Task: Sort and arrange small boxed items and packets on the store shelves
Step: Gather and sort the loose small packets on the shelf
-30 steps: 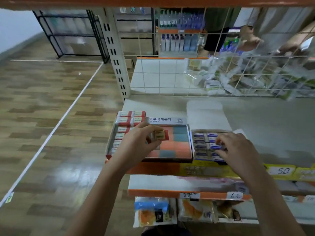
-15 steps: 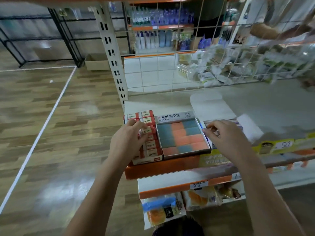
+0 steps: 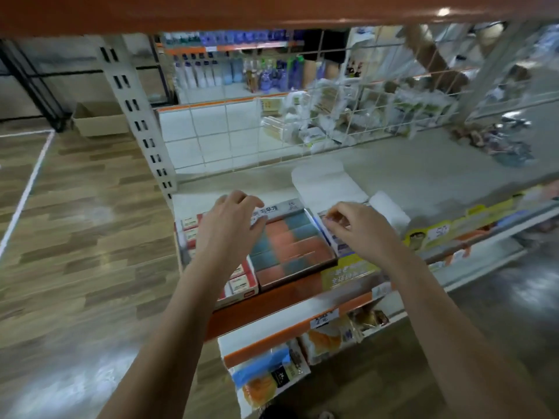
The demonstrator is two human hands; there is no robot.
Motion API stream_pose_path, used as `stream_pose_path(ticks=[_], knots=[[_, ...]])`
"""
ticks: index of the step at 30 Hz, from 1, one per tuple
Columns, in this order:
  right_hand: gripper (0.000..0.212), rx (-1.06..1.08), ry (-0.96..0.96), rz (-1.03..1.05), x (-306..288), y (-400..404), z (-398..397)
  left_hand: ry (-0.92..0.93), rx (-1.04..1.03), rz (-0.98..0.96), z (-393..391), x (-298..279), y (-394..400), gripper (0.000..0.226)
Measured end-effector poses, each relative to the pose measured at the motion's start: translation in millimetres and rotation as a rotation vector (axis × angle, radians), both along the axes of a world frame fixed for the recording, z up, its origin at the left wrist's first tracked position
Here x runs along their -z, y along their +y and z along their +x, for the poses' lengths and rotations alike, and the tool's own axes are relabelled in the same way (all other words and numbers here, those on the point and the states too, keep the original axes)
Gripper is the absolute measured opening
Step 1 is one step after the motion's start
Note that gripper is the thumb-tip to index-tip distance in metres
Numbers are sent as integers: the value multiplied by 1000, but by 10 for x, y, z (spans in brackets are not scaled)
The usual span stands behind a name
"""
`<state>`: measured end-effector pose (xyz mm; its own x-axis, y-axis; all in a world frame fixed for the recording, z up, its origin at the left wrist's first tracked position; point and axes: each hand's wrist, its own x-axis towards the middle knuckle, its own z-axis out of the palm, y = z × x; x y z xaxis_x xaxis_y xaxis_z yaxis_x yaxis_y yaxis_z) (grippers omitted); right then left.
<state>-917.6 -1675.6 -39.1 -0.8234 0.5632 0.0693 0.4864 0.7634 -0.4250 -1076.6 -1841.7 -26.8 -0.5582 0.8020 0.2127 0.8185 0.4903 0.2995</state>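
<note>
Both hands are hovering over the grey shelf (image 3: 423,176): the left hand (image 3: 225,228), fingers relaxed and empty, over the red-and-white small cardboard boxes (image 3: 242,282), and the right hand (image 3: 360,231), fingers curled with grip unclear, over the blue-and-white packets (image 3: 340,246), which are probably light, stiff, best pinched by their sides.

Left hand (image 3: 228,225) spread, fingers relaxed; right hand (image 3: 358,229) fingers curled.

At the front edge of the shelf (image 3: 423,173) three display trays stand side by side. The left tray (image 3: 242,282) holds small red-and-white boxes in rows. The middle tray (image 3: 290,246) is filled with flat orange and teal blocks, and its printed flap stands up behind. The right tray (image 3: 340,244) holds small blue-and-white packets, mostly hidden.
</note>
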Motion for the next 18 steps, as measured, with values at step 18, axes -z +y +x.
stream_pose_path(ticks=[18], knots=[[40, 451, -279, 232, -332, 2421, 2148, 250, 599, -120, 2240, -208, 3569, 42]])
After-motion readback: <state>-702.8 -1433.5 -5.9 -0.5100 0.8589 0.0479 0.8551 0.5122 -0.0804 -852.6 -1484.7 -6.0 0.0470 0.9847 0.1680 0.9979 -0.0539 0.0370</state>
